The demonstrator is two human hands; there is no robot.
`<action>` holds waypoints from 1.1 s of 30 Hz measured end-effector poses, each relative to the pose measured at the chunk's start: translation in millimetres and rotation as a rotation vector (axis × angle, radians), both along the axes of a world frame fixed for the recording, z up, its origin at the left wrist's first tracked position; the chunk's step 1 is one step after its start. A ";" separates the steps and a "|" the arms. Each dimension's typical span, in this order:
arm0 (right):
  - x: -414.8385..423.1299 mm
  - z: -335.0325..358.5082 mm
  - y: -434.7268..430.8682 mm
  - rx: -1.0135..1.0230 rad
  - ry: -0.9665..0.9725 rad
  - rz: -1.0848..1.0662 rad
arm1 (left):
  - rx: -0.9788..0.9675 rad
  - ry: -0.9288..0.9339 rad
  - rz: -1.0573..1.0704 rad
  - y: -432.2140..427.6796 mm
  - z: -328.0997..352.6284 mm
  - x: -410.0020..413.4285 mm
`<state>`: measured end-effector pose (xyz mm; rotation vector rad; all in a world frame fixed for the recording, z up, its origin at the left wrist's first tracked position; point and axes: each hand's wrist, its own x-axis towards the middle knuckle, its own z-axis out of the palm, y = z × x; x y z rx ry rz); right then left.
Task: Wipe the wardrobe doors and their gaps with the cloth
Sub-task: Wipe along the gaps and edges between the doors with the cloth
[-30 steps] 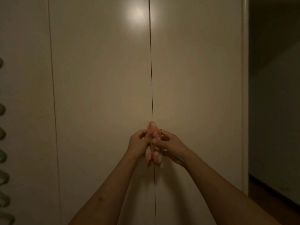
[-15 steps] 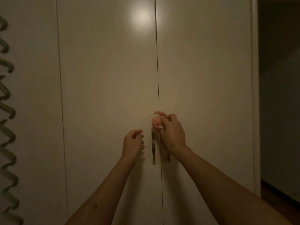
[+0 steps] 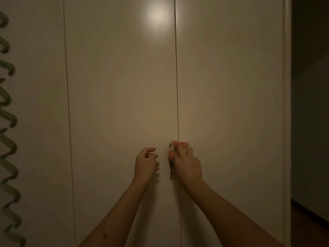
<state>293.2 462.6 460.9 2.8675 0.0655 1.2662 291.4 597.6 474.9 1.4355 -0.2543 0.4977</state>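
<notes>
Pale wardrobe doors (image 3: 121,86) fill the view, split by a dark vertical gap (image 3: 176,86) in the middle and another gap (image 3: 67,86) at the left. My right hand (image 3: 186,162) grips a small bunched pinkish cloth (image 3: 172,148) and holds it against the middle gap, at the top of a dark metal handle (image 3: 171,171). My left hand (image 3: 146,162) hovers just left of the handle with loosely curled fingers and holds nothing.
A green wavy trim (image 3: 8,139) runs down the left edge of the view. The wardrobe's right side edge (image 3: 286,104) borders a dark passage (image 3: 310,122) with a strip of wooden floor at the bottom right.
My left hand has let go of the cloth and moved left. My right hand keeps the cloth alone at the middle gap by the handle. The view has shifted slightly.
</notes>
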 end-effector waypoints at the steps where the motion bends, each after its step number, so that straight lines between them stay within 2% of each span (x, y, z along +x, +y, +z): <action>1: -0.5 -3.9 0.2 -0.026 0.013 0.008 | 0.003 0.005 -0.002 -1.3 -2.0 -0.5; 7: -11.0 -42.7 -6.3 -0.098 0.135 0.079 | 0.004 0.025 -0.017 -8.8 -8.5 -4.1; 10: -14.1 -58.4 -10.2 0.065 0.221 0.119 | 0.020 0.026 -0.028 -13.8 -7.1 -7.3; 12: -18.4 -55.8 -12.5 0.064 0.246 0.110 | 0.029 0.021 -0.036 -16.2 -5.9 -10.2; 14: -25.6 -44.2 -12.5 0.055 0.195 0.112 | 0.051 0.010 -0.037 -17.6 -4.2 -12.6; 21: -22.8 21.6 -10.0 0.276 -0.186 0.166 | 0.022 -0.002 -0.035 -15.8 5.9 -12.9; 23: -15.9 30.5 -8.2 0.251 -0.191 0.158 | 0.022 -0.005 -0.039 -14.5 8.0 -13.6; 26: -7.0 24.3 -5.7 0.301 -0.082 0.158 | 0.029 -0.006 -0.029 -11.4 8.4 -11.4; 27: -4.6 16.0 -4.6 0.298 -0.058 0.156 | 0.029 0.002 -0.027 -10.2 7.8 -10.5; 30: -1.1 -12.0 -3.2 0.099 0.025 0.097 | 0.025 0.015 -0.032 -7.3 3.3 -7.4; 33: -7.4 -28.8 -6.2 0.048 0.052 0.095 | 0.024 0.025 -0.026 -5.7 -1.2 -6.2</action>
